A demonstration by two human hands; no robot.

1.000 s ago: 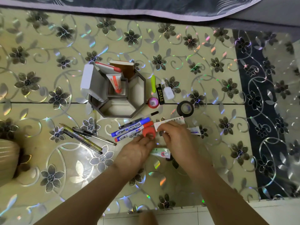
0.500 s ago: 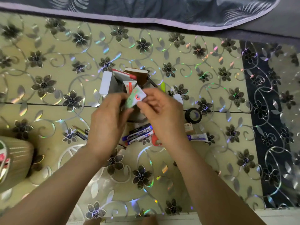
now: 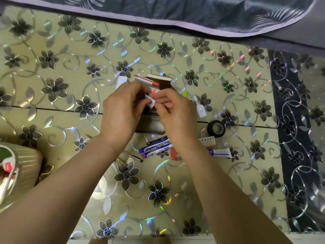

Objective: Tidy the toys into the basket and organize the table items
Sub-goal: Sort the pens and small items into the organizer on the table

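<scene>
Both hands are raised over the dark desk organizer (image 3: pixel 149 125), hiding most of it. My left hand (image 3: pixel 121 110) and my right hand (image 3: pixel 173 110) together pinch a small white and red packet (image 3: pixel 151 101) between their fingertips, just above the organizer's compartments. A red-capped tube (image 3: pixel 146 81) and a brown notebook (image 3: pixel 161 81) stick out of the organizer behind my fingers. Two whiteboard markers (image 3: pixel 155 147) lie on the table below my wrists. A beige ribbed basket (image 3: pixel 22 166) with toys inside stands at the left edge.
To the right of the organizer lie a small white dropper bottle (image 3: pixel 199 108), a black tape roll (image 3: pixel 216 128), a small printed box (image 3: pixel 206 140) and a white tube (image 3: pixel 219 153). A red item (image 3: pixel 175 154) and pens (image 3: pixel 130 158) sit near my wrists. Grey bedding (image 3: pixel 175 9) borders the far edge.
My hands picked up the small packet from the table near the markers, lifted it up over the organizer, and now hold it lower and closer to its compartments.
</scene>
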